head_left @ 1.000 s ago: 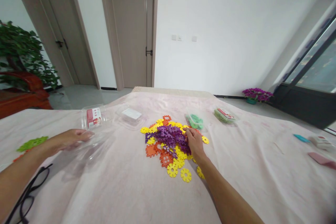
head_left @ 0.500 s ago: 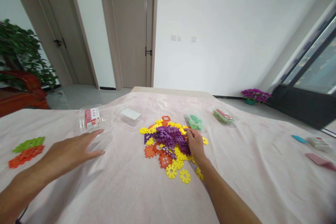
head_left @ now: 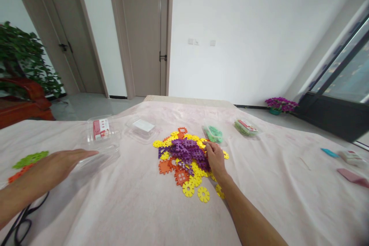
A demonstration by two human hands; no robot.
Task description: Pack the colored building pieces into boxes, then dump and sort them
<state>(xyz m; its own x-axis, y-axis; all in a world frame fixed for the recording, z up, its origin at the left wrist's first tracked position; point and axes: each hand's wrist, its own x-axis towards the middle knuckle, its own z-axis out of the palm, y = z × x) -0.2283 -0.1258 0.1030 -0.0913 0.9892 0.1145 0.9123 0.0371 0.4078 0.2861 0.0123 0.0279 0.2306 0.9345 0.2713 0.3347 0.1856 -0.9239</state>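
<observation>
Though curled over purple pieces (head_left: 187,149), right hand (head_left: 215,158), hold unclear; left hand (head_left: 56,164) flat, open, at faint clear box (head_left: 100,158)

Tablecloth (head_left: 150,215): pale pink cloth, matt, softly creased.
Toy pieces (head_left: 187,153), purple, yellow and orange: moulded plastic, smooth, faint sheen.
Clear tub (head_left: 99,158): thin transparent plastic, glossy, glints along the edges.
Labelled tub (head_left: 101,130): same clear plastic, red-and-white paper label.
Green pieces (head_left: 30,157): flat plastic, matt-looking.
Door (head_left: 144,42): wood-look panel, smooth, matt.
Door handle (head_left: 163,57): dark metal.
</observation>
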